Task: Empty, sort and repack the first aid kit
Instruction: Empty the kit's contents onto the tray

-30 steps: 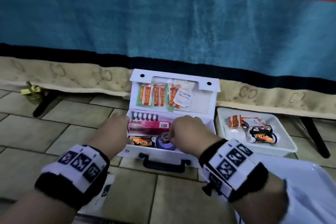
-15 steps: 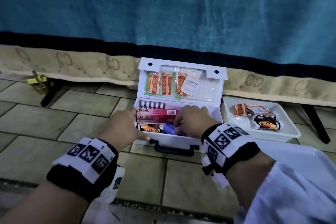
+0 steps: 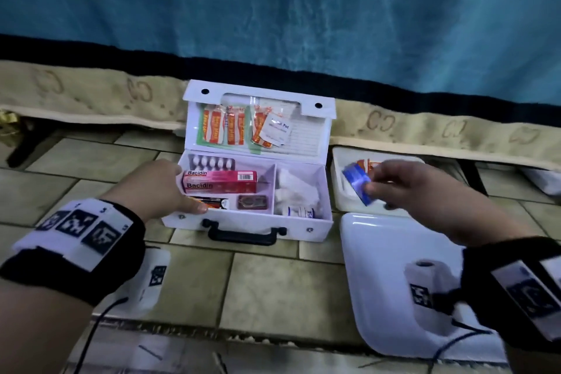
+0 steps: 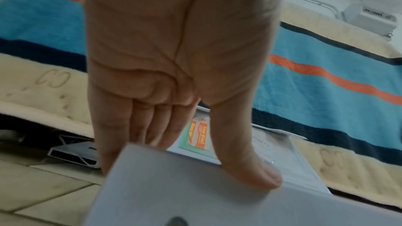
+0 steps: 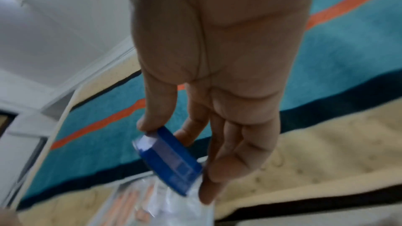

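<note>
The white first aid kit (image 3: 321,223) lies open on the tiled floor, lid up with orange plaster packets (image 3: 217,129) tucked in it. Inside lie a pink Bacidin box (image 3: 220,181), a pill blister (image 3: 211,162), white gauze (image 3: 296,190) and a small bottle (image 3: 299,212). My left hand (image 3: 158,187) holds the kit's left end, thumb (image 4: 250,166) pressed on its front rim and fingers down the outer side. My right hand (image 3: 400,188) pinches a blue packet (image 3: 358,182) between thumb and fingers above the far white tray (image 3: 340,161); the same blue packet (image 5: 172,159) shows in the right wrist view.
A second white tray (image 3: 379,252) lies near my right forearm, in front of the far tray. A blue, black and beige blanket (image 3: 273,24) hangs behind the kit. Tiled floor (image 3: 267,285) lies bare in front of the kit.
My right hand has lifted the blue packet out of the kit and carried it right, over the far tray. The left hand stays on the kit's left end.
</note>
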The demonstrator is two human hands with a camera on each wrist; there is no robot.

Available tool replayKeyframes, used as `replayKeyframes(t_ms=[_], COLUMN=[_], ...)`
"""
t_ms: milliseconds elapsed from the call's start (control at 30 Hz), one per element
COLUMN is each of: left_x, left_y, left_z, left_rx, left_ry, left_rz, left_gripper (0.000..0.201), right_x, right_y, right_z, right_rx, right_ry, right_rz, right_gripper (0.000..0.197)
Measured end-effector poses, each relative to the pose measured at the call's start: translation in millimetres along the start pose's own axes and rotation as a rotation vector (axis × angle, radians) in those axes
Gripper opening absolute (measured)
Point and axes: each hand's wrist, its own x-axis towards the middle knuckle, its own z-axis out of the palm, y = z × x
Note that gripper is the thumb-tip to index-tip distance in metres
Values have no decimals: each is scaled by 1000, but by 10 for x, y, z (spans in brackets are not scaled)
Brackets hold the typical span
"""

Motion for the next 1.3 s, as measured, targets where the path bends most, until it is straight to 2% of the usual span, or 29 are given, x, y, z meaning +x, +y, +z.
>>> replayKeyframes(t_ms=[67, 167, 300, 467, 533, 600, 733, 800, 933, 1000, 1167, 1267, 1300], left_x=[-3, -12, 24, 37, 37, 23, -1, -7, -33, -35, -24, -9, -3], left_y=[25, 57, 59, 41, 29, 39, 69, 69, 78, 97, 90, 83, 84], left_z=[15, 45, 76, 86, 91, 93, 85, 83, 75, 71, 78, 92, 98], left_rx=[22, 26, 13, -47, -85, -106, -127, -124, -117, -99, -116, -125, -127], left_ry=[10, 31, 38, 36, 31, 31, 36, 32, 34, 23, 15, 12, 11], left_rz=[-4, 12, 16, 7, 5, -4, -20, -28, -28, -35, -59, -72, -76], left_gripper=[71, 68, 52, 55, 57, 58, 62, 64, 57, 61, 67, 69, 68], right_x=[-91, -117, -25, 31, 52, 81, 215, 323, 683, 829, 929, 915, 927], right_y=[161, 385, 572, 547, 476, 316, -183, -407, -644, -695, -652, -655, -654], right_z=[-37, 60, 278, 345, 313, 276, 385, 567, 995, 1123, 1310, 1354, 1373], right_rx=[-238, -478, -565, -643, -685, -674, -512, -520, -722, -817, -1123, -1025, -1027], right_ry=[7, -106, -136, -212, -215, -156, -47, -92, -181, -240, -410, -415, -387], right_rz=[72, 144, 143, 126, 116, 85, -148, -224, -274, -310, -262, -194, -205], right_gripper=[12, 14, 23, 27, 28, 27, 15, 15, 17, 18, 26, 28, 22])
